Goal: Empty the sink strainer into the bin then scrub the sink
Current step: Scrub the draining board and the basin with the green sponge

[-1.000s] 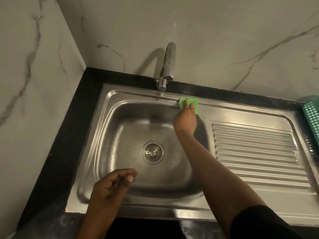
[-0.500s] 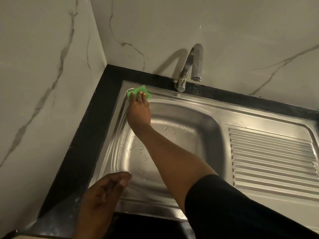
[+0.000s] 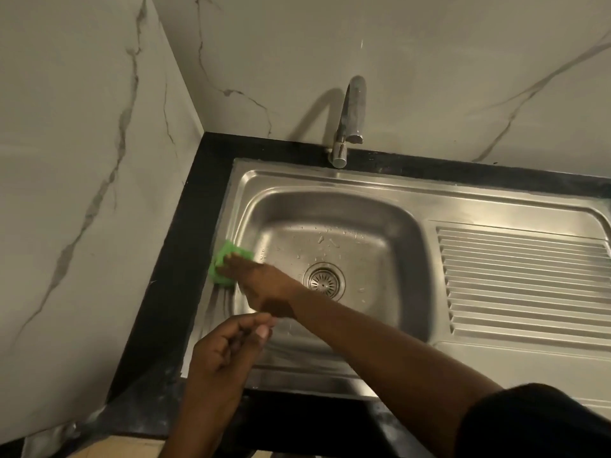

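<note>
A steel sink (image 3: 334, 185) is set in a black counter, with a round strainer (image 3: 324, 280) seated in its drain. My right hand (image 3: 264, 285) reaches across the basin and presses a green scrub pad (image 3: 222, 265) flat against the sink's left rim. My left hand (image 3: 228, 350) hovers over the front left rim, fingers curled loosely and holding nothing. Water drops dot the basin floor. No bin is in view.
A chrome tap (image 3: 350, 117) rises from the back edge of the sink. A ribbed drainboard (image 3: 525, 282) lies to the right of the basin. Marble walls close the corner at the left and back, and black counter (image 3: 185, 259) borders the sink.
My right hand has slid the green pad from the back rim to the back left corner, then down the left rim toward me. The left hand stayed near the front rim.
</note>
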`<state>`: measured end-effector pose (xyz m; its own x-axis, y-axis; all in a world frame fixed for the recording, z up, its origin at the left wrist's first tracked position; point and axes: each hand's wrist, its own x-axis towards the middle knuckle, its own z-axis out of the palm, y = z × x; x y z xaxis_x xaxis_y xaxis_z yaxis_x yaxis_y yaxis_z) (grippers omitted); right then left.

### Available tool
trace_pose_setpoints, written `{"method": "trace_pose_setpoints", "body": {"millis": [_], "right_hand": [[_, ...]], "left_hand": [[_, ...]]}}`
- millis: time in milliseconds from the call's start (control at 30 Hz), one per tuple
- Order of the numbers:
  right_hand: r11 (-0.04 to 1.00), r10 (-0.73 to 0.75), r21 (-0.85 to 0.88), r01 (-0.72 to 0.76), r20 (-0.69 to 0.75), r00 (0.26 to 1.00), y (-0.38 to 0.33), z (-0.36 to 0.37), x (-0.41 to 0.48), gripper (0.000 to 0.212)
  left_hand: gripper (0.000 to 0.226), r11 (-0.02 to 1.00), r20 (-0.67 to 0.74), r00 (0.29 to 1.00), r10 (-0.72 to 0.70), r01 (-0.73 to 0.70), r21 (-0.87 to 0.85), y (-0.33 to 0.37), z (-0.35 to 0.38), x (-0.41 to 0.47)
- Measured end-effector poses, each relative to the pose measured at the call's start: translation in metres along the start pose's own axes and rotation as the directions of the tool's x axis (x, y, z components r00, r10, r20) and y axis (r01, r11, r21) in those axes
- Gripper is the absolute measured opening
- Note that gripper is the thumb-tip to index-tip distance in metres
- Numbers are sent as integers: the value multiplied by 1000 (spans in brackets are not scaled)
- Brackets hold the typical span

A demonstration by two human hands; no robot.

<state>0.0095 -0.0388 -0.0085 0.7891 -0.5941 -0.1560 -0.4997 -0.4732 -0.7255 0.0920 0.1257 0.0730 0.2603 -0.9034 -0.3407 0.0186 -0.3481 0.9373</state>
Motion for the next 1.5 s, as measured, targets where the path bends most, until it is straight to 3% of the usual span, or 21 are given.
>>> {"method": "trace_pose_setpoints", "body": {"millis": [133, 233, 300, 333, 400, 467, 567, 800, 1000, 1233, 1500], "right_hand": [[951, -292, -68, 302, 128, 948, -23, 34, -40, 44], [981, -186, -23, 193, 174, 967, -36, 50, -66, 43], [974, -143, -136, 180, 242, 960, -38, 53, -78, 40], [988, -74, -115, 106, 249, 966, -42, 53, -82, 41], [999, 14, 32, -19, 144, 989, -51, 46, -98, 48], [996, 61, -72, -51, 143, 988, -54, 33, -120, 50], [990, 136, 25, -140, 128, 982, -43, 20, -157, 46], [946, 314, 71, -317, 43, 948, -14, -11, -247, 57], [870, 492, 35, -491, -78, 867, 17, -36, -336, 55], [814, 577, 40, -580, -177, 797, 47, -57, -404, 56], [679, 714, 14, -734, -244, 656, 82, -116, -489, 50]], "left_hand": [[17, 1000, -34, 999, -3, 3, 14, 7, -3, -11], [19, 997, -52, 999, -15, 19, 73, 8, -5, -20], [18, 995, -59, 998, -20, 26, 98, 8, -5, -25], [19, 995, -46, 999, -20, 24, 98, 9, -5, -28], [23, 996, 0, 1000, 9, -9, 91, 13, -4, -34], [25, 997, 33, 999, 29, -32, 74, 18, -4, -37], [26, 997, 87, 994, 66, -70, 42, 24, 1, -39], [26, 992, 167, 978, 123, -128, 17, 23, 15, -37], [22, 992, 206, 971, 121, -128, 21, 21, 28, -43], [25, 992, 213, 969, 125, -129, 6, 21, 56, -63], [26, 992, 208, 971, 115, -122, 20, 20, 115, -98]]}}
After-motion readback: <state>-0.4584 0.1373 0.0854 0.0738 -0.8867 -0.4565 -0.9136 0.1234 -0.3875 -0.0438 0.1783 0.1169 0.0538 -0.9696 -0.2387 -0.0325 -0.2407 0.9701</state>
